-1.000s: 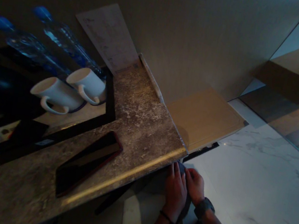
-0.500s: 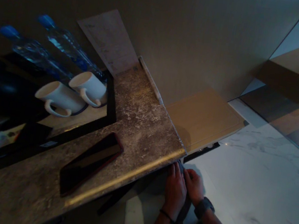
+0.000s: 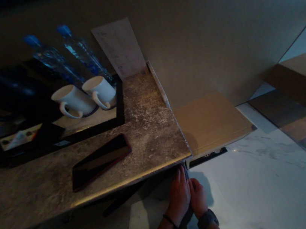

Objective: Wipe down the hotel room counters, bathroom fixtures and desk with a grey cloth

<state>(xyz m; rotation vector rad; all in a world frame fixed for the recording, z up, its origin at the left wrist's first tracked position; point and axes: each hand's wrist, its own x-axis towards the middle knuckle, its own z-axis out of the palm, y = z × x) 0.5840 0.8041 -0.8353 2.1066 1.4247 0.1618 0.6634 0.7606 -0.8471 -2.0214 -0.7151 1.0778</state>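
Note:
My left hand (image 3: 179, 196) is just below the front corner of the brown stone-look counter (image 3: 153, 129), its fingers bent round a dark grey cloth-like piece (image 3: 186, 171). Pressed close against it, my right hand (image 3: 198, 198) pinches the same piece from the right. More of this dark material (image 3: 188, 215) hangs down between my wrists; its full shape is hidden by my hands and the dim light. A black band circles my left wrist, and a dark watch (image 3: 208, 220) is on my right.
On the counter lie a dark phone (image 3: 100, 163) and a black-edged tray (image 3: 93, 131) with two white mugs (image 3: 71, 101) and two water bottles (image 3: 54, 63). A card (image 3: 121, 47) leans on the wall. Beyond the counter are a tan panel (image 3: 212, 119) and a white marble-look floor (image 3: 259, 190).
The view has shifted slightly, so the counter items appear further right. Both hands stay together on the dark piece at the counter corner, almost unmoved.

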